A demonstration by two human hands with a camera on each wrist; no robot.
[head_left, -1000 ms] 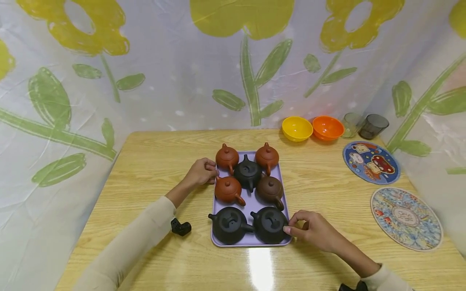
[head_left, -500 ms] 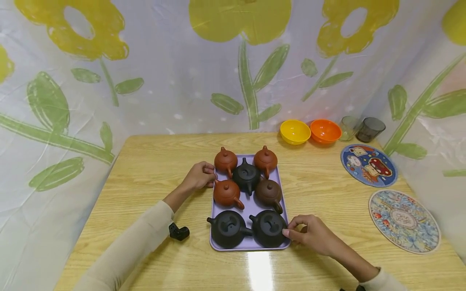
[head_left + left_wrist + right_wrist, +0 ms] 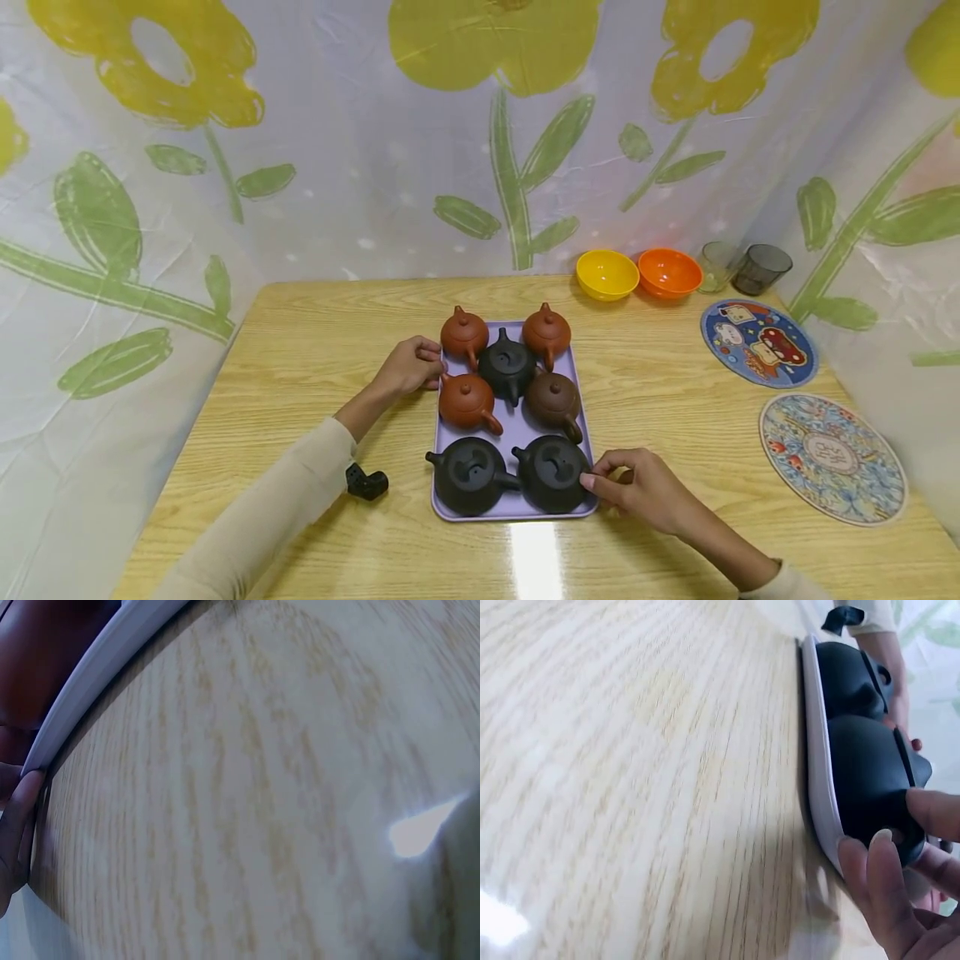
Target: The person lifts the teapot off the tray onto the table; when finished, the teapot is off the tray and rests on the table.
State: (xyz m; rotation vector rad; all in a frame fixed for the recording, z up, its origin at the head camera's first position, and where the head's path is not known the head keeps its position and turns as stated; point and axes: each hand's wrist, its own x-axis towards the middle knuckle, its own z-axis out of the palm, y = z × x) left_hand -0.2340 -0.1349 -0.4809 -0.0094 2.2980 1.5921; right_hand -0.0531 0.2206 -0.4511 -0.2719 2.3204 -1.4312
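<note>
A lavender tray (image 3: 514, 432) lies in the middle of the wooden table (image 3: 315, 333) and carries several small teapots. Those at the back are red-brown (image 3: 465, 333), one in the middle is black (image 3: 508, 367), and two at the front are black (image 3: 553, 473). My left hand (image 3: 411, 367) grips the tray's left edge beside a red-brown pot (image 3: 467, 400). My right hand (image 3: 637, 487) pinches the tray's front right corner. In the right wrist view its fingertips (image 3: 877, 877) curl over the tray rim (image 3: 817, 772) against a black pot (image 3: 866, 787). In the left wrist view a finger (image 3: 19, 817) touches the rim (image 3: 97, 671).
A yellow bowl (image 3: 606, 273), an orange bowl (image 3: 667, 272) and two glass cups (image 3: 761, 268) stand at the back right. Two round patterned mats (image 3: 757, 343) (image 3: 831, 457) lie on the right. A small black object (image 3: 366, 482) sits by my left forearm. Flowered sheeting surrounds the table.
Both hands keep their hold on the tray's edges. The whole scene sits slightly lower in the head view; the tray looks a touch nearer to me.
</note>
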